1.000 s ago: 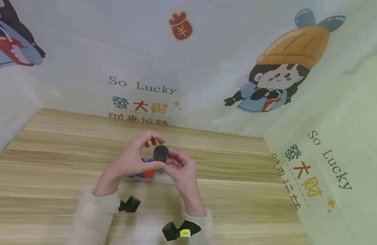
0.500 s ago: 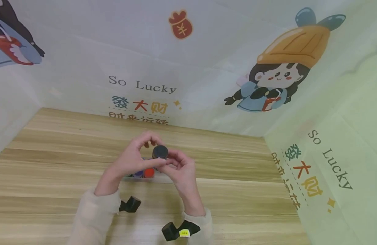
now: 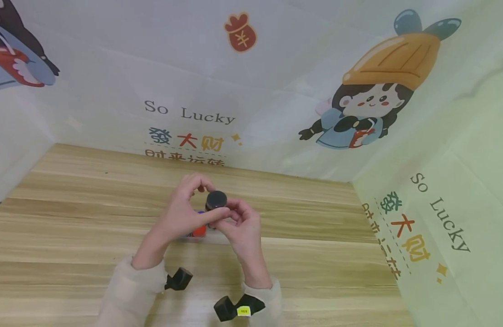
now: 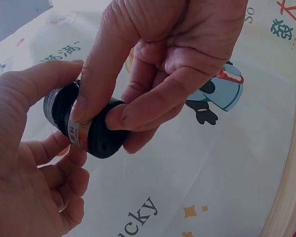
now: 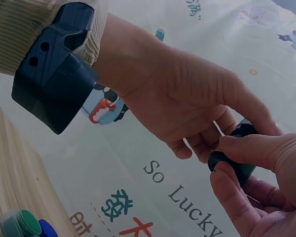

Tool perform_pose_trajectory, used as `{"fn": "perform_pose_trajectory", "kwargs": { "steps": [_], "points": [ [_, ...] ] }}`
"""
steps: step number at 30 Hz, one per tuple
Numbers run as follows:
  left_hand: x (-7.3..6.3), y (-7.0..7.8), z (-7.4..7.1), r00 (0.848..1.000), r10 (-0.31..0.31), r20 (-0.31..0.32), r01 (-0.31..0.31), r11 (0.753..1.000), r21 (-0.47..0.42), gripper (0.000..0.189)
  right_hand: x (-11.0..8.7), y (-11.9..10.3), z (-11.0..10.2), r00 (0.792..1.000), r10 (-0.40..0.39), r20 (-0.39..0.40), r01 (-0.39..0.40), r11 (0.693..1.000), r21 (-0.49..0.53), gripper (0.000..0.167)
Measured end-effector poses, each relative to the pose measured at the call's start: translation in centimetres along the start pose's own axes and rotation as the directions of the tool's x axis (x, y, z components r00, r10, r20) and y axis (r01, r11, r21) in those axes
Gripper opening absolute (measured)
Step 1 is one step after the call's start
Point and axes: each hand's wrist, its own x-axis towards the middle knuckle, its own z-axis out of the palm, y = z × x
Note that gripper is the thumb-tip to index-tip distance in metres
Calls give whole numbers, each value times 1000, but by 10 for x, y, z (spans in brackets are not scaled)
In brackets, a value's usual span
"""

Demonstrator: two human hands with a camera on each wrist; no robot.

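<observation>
A small dark jar [image 3: 216, 200] with a black lid is held between both hands, above the table, in the head view. The left hand [image 3: 179, 213] curves round its lid end, thumb across the near side and fingers on the far side. Lower down, the right hand [image 3: 244, 227] pinches the jar with thumb and fingertips. In the left wrist view the jar [image 4: 106, 140] lies tilted and shows a printed label band [image 4: 79, 133]. There the left thumb presses one end, while the right thumb and fingers grip the label and the other dark end.
Beneath the hands stands a clear tray [image 3: 220, 238] with a red-topped jar [image 3: 199, 230]; the left hand partly hides it. A green lid [image 5: 29, 222] and a blue lid [image 5: 48, 229] show in the right wrist view. Printed cloth walls [image 3: 276, 113] border the wooden table [image 3: 308, 254].
The left hand and forearm have shifted slightly to the right, covering more jars in the tray. The held jar has moved a little right and away; the right hand stays nearly in place.
</observation>
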Motion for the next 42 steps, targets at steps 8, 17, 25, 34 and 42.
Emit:
{"fn": "perform_pose_trajectory", "kwargs": {
  "steps": [8, 17, 25, 34, 42],
  "points": [
    [0, -3, -3, 1000, 19, -25, -19, 1000, 5, 31, 0, 1, -1, 1000, 4, -12, -4, 1000, -21, 32],
    [-1, -8, -16, 998, 48, -48, -48, 999, 8, 33, -1, 5, -9, 999, 25, -26, -28, 995, -97, 35],
    [-11, -16, -36, 998, -34, -58, 38, 997, 66, 35, -2, 11, -27, 996, 4, -90, -16, 992, -124, 37],
    [-29, -36, -64, 985, -122, -125, 142, 976, 166, 38, -8, 22, -64, 987, -34, -157, 9, 987, -162, 35],
    [-50, -54, -89, 951, -264, -161, 297, 924, 242, 36, -16, 34, -99, 969, 8, -245, -73, 964, -255, 34]
  ]
}}
